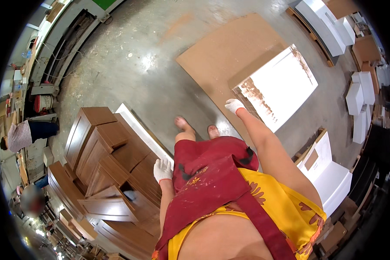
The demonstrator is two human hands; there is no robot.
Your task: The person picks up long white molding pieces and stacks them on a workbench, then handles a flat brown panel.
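My left hand (163, 170), in a white knitted glove, hangs beside a stack of brown wooden cabinet doors and panels (117, 149). Its fingers are loosely apart, with nothing in them. A narrow white panel (138, 130) lies along that stack, just ahead of this hand. Out to the front right is my right hand (234, 105), gloved too, its fingers curled in and no object showing in them. It is close to the near left edge of a stack of glossy white boards with brown-smeared ends (286, 86); whether it touches them I cannot tell.
Under the white boards lies a large brown cardboard sheet (221, 47) on the concrete floor (134, 73). White L-shaped pieces (333, 177) stand at the right, with more white parts on a pallet (323, 26) at the far right. Another person (24, 132) is at the left by a workbench.
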